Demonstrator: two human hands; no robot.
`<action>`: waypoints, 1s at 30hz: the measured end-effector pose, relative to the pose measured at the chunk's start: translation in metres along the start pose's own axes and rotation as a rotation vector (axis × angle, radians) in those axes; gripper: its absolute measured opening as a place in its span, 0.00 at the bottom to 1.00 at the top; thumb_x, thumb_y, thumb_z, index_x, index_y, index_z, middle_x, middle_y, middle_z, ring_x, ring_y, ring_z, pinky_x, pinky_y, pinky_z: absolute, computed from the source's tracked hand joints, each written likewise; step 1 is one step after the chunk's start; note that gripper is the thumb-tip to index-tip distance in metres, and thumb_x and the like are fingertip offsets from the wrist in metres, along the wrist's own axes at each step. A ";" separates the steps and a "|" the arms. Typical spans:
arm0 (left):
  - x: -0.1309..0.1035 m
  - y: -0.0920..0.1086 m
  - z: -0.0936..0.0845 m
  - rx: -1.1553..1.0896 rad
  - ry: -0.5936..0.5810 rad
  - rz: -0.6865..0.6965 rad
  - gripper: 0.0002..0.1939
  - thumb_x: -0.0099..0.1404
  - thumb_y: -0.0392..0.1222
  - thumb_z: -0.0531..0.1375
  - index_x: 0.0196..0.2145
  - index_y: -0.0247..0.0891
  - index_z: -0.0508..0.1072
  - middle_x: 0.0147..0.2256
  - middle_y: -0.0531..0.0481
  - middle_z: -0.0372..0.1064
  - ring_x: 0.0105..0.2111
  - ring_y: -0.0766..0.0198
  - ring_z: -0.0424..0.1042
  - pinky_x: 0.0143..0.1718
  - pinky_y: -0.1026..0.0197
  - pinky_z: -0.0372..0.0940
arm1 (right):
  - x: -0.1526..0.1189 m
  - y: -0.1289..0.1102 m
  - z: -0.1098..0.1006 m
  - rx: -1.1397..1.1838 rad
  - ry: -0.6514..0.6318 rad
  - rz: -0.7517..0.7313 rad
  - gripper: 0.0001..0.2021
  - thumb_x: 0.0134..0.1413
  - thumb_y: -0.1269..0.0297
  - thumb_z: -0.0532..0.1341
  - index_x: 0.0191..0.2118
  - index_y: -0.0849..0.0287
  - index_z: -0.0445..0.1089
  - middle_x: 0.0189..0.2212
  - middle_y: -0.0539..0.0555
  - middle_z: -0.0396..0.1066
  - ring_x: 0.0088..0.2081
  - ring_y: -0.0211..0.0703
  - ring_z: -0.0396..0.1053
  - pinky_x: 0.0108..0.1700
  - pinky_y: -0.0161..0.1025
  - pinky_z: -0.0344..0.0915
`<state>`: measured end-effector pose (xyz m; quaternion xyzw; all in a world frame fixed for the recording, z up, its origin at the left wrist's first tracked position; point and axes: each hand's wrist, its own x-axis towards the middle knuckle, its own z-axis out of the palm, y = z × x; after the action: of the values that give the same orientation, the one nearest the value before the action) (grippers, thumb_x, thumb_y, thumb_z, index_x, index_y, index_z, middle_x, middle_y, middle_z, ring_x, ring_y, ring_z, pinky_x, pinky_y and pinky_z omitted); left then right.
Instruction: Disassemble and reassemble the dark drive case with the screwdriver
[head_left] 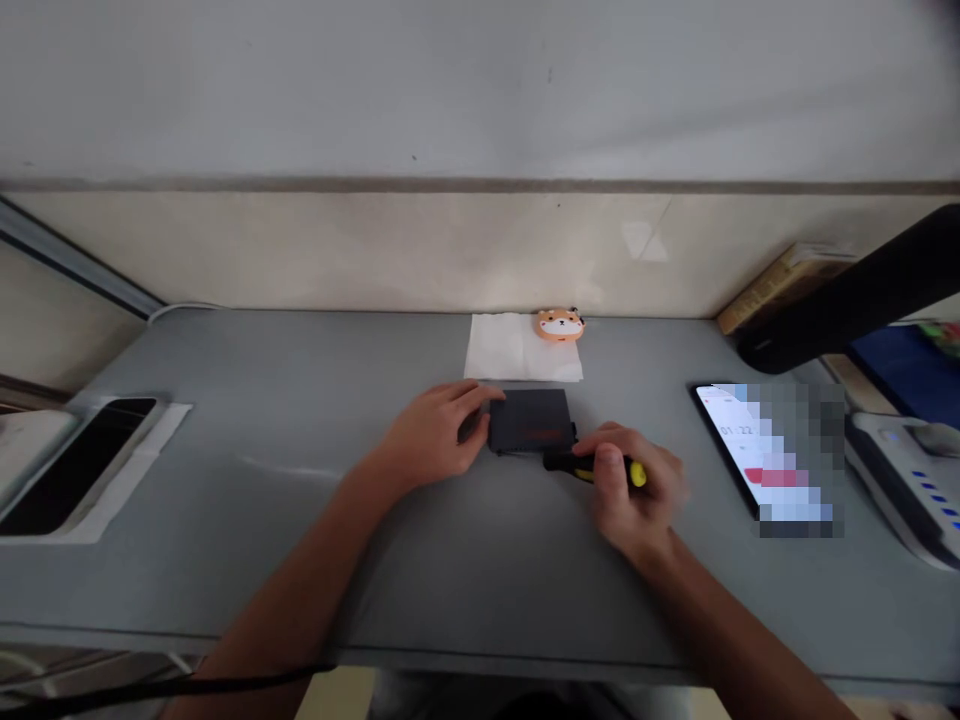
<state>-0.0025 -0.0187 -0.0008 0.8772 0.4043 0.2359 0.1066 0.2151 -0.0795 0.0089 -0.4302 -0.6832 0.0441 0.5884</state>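
A flat black rectangular box (531, 420) lies on the grey desk in front of me. My left hand (442, 430) grips its left edge, with the thumb at the side and fingers by the upper left corner. In my right hand (637, 485) is a black-and-yellow handle, which looks like a screwdriver (583, 467). It lies sideways along the box's lower right corner, and its tip cannot be made out. The fingers of the right hand are wrapped round the handle, close to the box's right side.
Behind the box lies white paper (499, 345) with an orange dog-face case (561, 325) on it. A lit phone (750, 450), a black cylinder (840, 300), a book (784, 280) and a power strip (911, 490) are at right. Another phone (82, 465) lies at left.
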 end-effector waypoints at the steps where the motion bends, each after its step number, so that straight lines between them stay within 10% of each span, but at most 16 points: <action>1: 0.000 0.000 0.000 0.009 0.001 0.001 0.16 0.70 0.34 0.53 0.52 0.41 0.73 0.46 0.46 0.78 0.44 0.56 0.78 0.49 0.54 0.72 | 0.000 0.000 0.000 -0.006 -0.004 -0.002 0.12 0.60 0.75 0.56 0.27 0.55 0.68 0.19 0.45 0.72 0.19 0.34 0.70 0.23 0.31 0.66; 30: 0.000 0.001 0.005 -0.017 0.019 0.063 0.16 0.69 0.31 0.53 0.49 0.41 0.76 0.40 0.46 0.79 0.38 0.58 0.78 0.46 0.55 0.73 | 0.008 -0.007 -0.004 -0.027 -0.106 -0.093 0.11 0.55 0.77 0.53 0.30 0.53 0.66 0.19 0.46 0.72 0.18 0.37 0.69 0.23 0.34 0.66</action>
<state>0.0009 -0.0190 -0.0047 0.8863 0.3756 0.2508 0.1028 0.2147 -0.0808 0.0201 -0.4029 -0.7331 0.0300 0.5471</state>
